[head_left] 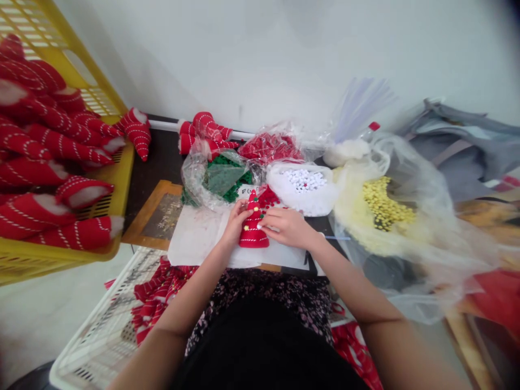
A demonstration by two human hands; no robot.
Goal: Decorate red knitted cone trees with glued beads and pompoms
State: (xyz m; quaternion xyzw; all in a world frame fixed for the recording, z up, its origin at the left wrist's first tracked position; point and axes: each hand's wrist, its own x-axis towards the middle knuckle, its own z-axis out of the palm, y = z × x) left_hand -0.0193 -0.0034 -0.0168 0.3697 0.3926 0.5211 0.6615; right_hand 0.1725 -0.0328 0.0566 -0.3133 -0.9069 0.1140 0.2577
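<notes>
fingers of the left hand (235, 222): closed along the left flank of the red cone (255, 240); fingers of the right hand (286, 225): pinched on a small white piece (259, 226) at its right side. cone: held over the white paper (197, 233), tip pointed away from the body; contact with the paper cannot be told. judged light, soft, unlikely to slip, easily dented; best gripped by the flanks near the base, clear of the small dots (246, 228). near edge of the surface (164, 157): close below the base. room beyond the tip: limited by the green-filled bag (227, 176) and white bag (300, 201). freer room: found leftward, over bare paper, towards the framed board (158, 215).
</notes>
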